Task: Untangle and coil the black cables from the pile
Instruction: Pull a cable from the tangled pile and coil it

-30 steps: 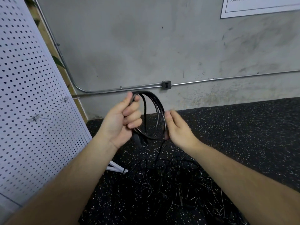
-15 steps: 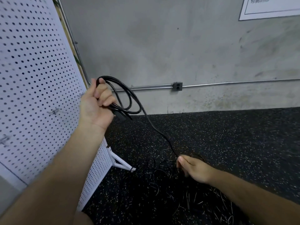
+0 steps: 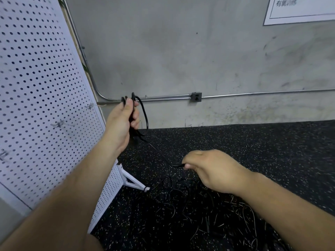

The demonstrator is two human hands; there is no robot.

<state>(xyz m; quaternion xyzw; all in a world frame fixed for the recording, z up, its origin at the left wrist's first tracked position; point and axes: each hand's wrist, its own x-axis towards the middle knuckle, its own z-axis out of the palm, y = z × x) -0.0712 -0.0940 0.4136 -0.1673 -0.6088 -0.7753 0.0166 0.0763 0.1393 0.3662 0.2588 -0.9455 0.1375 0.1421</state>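
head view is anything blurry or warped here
In the head view the right hand and the speckled floor at far right are smeared by motion; the pegboard edge and wall conduit bow from the wide lens; the light is flat, without glare; the left hand and cable coil look fairly sharp.

White sign (image 3: 299,11), upper right on grey wall (image 3: 181,51): one line of dark Chinese characters near its top edge, blurred, probably 有氧训练. White pegboard (image 3: 36,84): smudged dark marks low at left edge, unreadable.
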